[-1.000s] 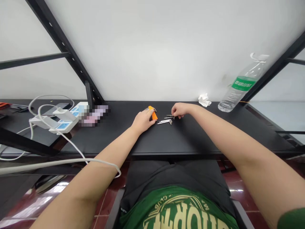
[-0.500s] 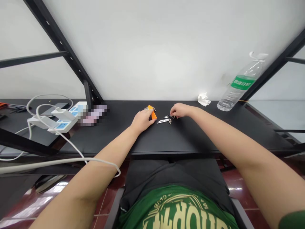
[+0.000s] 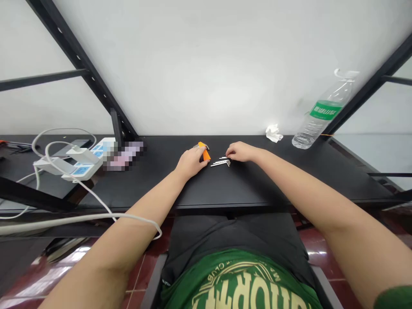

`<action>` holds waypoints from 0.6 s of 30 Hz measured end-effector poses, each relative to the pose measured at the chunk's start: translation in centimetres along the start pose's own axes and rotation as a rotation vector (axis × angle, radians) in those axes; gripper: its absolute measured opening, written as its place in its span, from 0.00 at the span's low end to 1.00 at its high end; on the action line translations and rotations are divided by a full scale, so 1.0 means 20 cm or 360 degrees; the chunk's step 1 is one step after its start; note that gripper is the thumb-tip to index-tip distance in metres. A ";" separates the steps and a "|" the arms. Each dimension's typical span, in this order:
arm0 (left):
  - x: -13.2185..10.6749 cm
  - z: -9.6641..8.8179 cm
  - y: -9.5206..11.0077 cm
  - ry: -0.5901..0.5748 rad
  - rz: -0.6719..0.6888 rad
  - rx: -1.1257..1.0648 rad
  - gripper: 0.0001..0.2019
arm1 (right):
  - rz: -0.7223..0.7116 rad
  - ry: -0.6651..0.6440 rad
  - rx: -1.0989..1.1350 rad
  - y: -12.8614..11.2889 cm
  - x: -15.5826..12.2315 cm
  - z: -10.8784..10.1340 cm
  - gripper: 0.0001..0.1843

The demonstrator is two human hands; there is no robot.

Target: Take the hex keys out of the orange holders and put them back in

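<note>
Facing a white wall (image 3: pixel 206 77) beyond the fingers of the left hand (image 3: pixel 190 165) and the right hand (image 3: pixel 238 151). Working on a black table (image 3: pixel 222 189) under both sets of fingers, flat and dark enough to show up bright metal well, with red floor tiles (image 3: pixel 135 274) below the near edge. Boxed in by black frame (image 3: pixel 85 66) bars, well out to either side of the fingers. Noting a bottle (image 3: pixel 325 112) beyond and right of the right fingers, near the wall, and a power strip (image 3: pixel 84 171) well left of the left fingers, with a white cable (image 3: pixel 112 216) crossing at the left forearm; best to move that arm gently to avoid a snag. Seeing a crumpled tissue (image 3: pixel 274 133) too, beyond and right of the right fingers. Gripping an orange holder (image 3: pixel 205 152) between left thumb and fingers, with silver ends poking out just past the fingertips; better to press it firmly against the table to stop it sliding. Pinching with right fingertips drawn together just beside the far end of some loose bent keys (image 3: pixel 220 163), lying between the two hands; cannot tell whether gripping one or merely touching. Best to take just one at a time, near the bend, without nudging the rest out of line.
</note>
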State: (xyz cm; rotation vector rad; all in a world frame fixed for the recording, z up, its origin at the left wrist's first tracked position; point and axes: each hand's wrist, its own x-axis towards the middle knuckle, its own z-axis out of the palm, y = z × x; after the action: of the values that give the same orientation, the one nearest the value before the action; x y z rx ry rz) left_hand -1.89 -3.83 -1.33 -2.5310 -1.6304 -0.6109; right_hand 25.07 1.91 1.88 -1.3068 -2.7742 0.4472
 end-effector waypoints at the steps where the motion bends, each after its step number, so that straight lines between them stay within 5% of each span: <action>1: 0.00 0.00 0.00 -0.0005 -0.0005 0.0001 0.21 | -0.0008 -0.0016 0.0015 -0.02 0.00 0.00 0.15; 9: 0.00 0.00 0.00 -0.0011 -0.0016 -0.0029 0.21 | 0.0154 0.0252 -0.0106 0.04 0.00 0.00 0.15; 13: 0.00 0.00 0.00 -0.0029 -0.0031 -0.0010 0.21 | 0.0163 0.0176 -0.0124 0.08 -0.01 0.00 0.13; 18: 0.00 0.00 0.00 -0.0015 -0.0007 -0.0010 0.20 | 0.0124 0.0104 -0.0056 -0.01 -0.03 0.01 0.13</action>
State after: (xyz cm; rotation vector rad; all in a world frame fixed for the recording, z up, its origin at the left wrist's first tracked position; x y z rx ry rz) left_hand -1.93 -3.81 -1.31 -2.5392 -1.6399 -0.6063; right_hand 25.29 1.23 1.77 -1.4144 -2.6981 0.3542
